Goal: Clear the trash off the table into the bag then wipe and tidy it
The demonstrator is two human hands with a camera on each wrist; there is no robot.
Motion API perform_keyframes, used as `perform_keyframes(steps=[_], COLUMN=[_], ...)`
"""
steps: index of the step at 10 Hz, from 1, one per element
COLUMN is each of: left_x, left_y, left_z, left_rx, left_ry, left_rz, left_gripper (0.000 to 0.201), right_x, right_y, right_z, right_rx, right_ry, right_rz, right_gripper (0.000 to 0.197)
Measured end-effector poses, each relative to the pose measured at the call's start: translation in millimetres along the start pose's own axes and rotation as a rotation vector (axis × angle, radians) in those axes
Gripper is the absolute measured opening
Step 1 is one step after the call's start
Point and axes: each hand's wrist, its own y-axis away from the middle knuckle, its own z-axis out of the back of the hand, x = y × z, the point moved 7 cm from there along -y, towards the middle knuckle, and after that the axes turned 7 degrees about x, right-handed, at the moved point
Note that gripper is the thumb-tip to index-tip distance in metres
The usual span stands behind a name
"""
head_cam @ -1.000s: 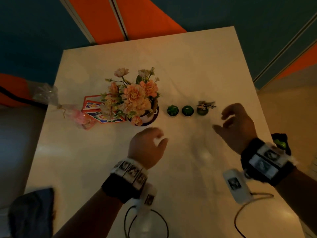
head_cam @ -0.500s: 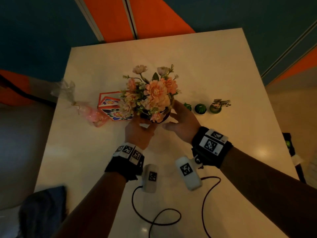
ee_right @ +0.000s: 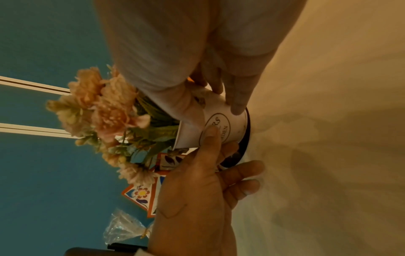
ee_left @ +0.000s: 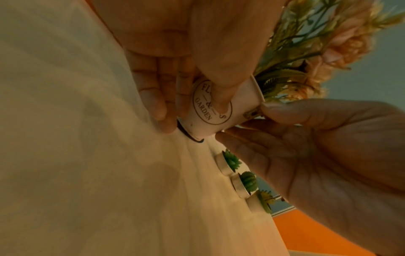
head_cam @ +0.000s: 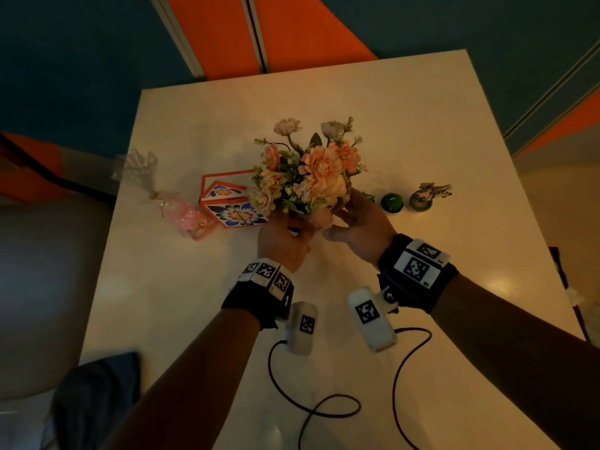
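Note:
A white flower pot (ee_left: 221, 110) with a round "Flowers & Garden" label holds peach artificial flowers (head_cam: 308, 177) near the middle of the cream table (head_cam: 422, 125). A dark saucer rim (ee_right: 245, 135) shows at its base. My left hand (head_cam: 292, 227) grips the pot from the left, thumb (ee_left: 219, 78) on the label and fingers (ee_left: 153, 100) behind it. My right hand (head_cam: 341, 216) holds its right side, thumb (ee_left: 285, 110) at the rim and fingers (ee_left: 241, 140) lower down. The head view hides the pot under blooms and hands. I cannot tell whether it is lifted.
Left of the pot lie a floral-printed box (head_cam: 233, 206) and a pink cellophane gift bag (head_cam: 185, 216). To the right are small potted succulents (head_cam: 393, 203) and a tiny plant (head_cam: 425, 198). A dark cloth (head_cam: 97, 394) sits at the near left corner; cables (head_cam: 324, 407) trail across the near table.
Both hands moved forward from open table onto the flower pot; the right hand swung left from beside the small succulents. Over the last half second the grip barely shifted.

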Motion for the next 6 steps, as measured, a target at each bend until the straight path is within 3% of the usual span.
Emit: perform_keyframes(steps=[4, 6], left_x=[-6.9, 6.1], left_y=[2.7, 10.1], left_z=[-3.1, 6.0], left_rx=[0.005, 0.000], left_ry=[-0.012, -0.048], left_rz=[-0.030, -0.004], left_gripper=[0.042, 0.049], right_x=[-1.9, -13.1], right_y=[0.6, 15.2], right_z=[0.2, 20.8], right_rx=[0.010, -0.028], right_ry=[-0.014, -0.084], right_rz=[0.018, -0.056], right_gripper=[0.070, 0.096])
